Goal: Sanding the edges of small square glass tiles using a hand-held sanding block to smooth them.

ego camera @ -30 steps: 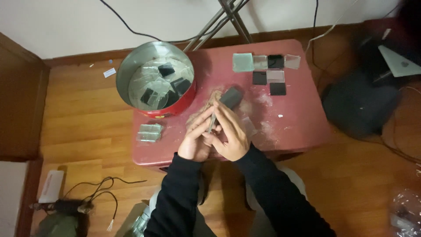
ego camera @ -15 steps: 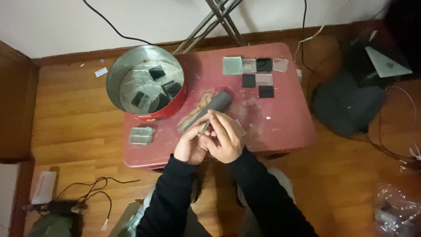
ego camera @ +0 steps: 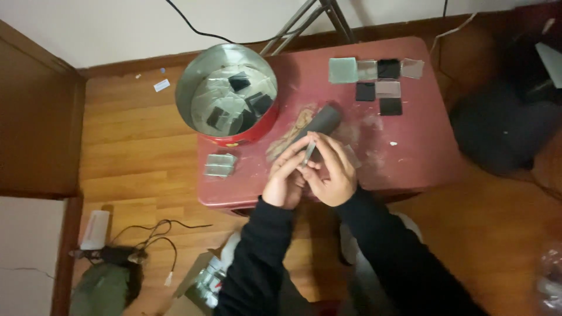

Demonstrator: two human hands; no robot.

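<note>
Over the near edge of a small red table (ego camera: pixel 410 152), my left hand (ego camera: pixel 282 178) and my right hand (ego camera: pixel 331 169) are pressed together. Between their fingers they hold a small flat grey piece (ego camera: pixel 308 152), seen edge-on. Just beyond my fingertips a dark grey cylinder-shaped object (ego camera: pixel 321 122) lies on the tabletop. A round metal tin (ego camera: pixel 227 93) with red sides stands at the table's far left and holds several clear and black square pieces.
Several square tiles (ego camera: pixel 374 85), clear, grey and black, lie in rows at the table's far right. A small stack of clear squares (ego camera: pixel 220 164) sits at the front left. A dark bag (ego camera: pixel 503 126) is on the wooden floor to the right. Cables (ego camera: pixel 149 234) lie lower left.
Both hands stay together over the table's near edge, still holding the small flat piece. The view has shifted a little; the tin and tiles keep their places.
</note>
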